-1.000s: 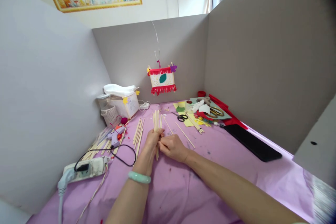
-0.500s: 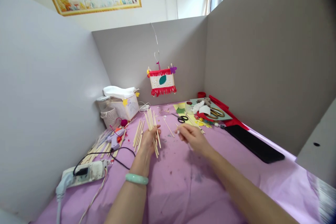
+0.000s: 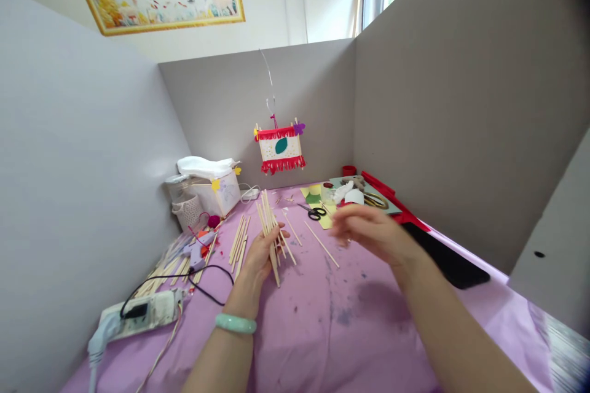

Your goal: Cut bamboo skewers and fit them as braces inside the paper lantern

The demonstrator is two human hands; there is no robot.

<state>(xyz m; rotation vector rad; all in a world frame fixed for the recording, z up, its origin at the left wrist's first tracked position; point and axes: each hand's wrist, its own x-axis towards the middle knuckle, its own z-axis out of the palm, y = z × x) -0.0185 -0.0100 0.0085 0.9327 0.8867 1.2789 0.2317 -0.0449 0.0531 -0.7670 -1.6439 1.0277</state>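
My left hand [image 3: 262,253] is closed around a bundle of thin wooden sticks [image 3: 271,230], which fan out above and below the fingers. Over the table to the right hovers my right hand [image 3: 362,224], its fingers loosely bent and blurred by motion, with nothing visible in them. Between the hands a single stick [image 3: 328,250] lies on the purple cloth [image 3: 313,331], and another stick [image 3: 292,228] lies just right of the bundle. Left of my left hand is a small group of sticks [image 3: 238,239]. Black-handled scissors [image 3: 316,214] lie beyond the hands.
At left are a glue gun [image 3: 196,253], its black cord, more sticks [image 3: 161,275] and a power strip [image 3: 150,313]. A fringed hanging [image 3: 281,147] hangs before the back panel [image 3: 221,110]. Craft supplies and a black phone-like slab [image 3: 454,263] occupy the right side.
My right hand has moved right and up, and the lone stick near it now lies fully visible on the cloth. My left hand keeps its bundle, slightly shifted.
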